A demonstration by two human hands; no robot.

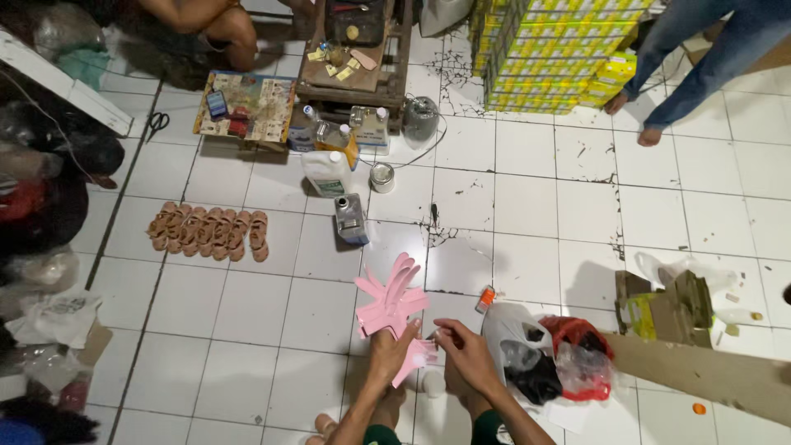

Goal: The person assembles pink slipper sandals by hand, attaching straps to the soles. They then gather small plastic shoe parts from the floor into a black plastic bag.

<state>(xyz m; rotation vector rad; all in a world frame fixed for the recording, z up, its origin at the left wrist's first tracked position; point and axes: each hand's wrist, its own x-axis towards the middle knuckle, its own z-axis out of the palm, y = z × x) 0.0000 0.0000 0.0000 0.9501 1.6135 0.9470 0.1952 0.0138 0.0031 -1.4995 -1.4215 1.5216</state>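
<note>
Left hand [389, 350] pinches a fanned stack of pink sole cutouts [390, 301], right hand [466, 353] pinching one piece's edge; apparently mid-separation, so the next move needs a clean single-piece peel.

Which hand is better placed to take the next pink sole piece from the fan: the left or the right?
Probably the right hand. The left hand grips the fan of pink sole pieces at its base, so it is occupied. The right hand sits beside it, fingertips at the lowest pink piece, and seems to hold nothing bulky.
</note>
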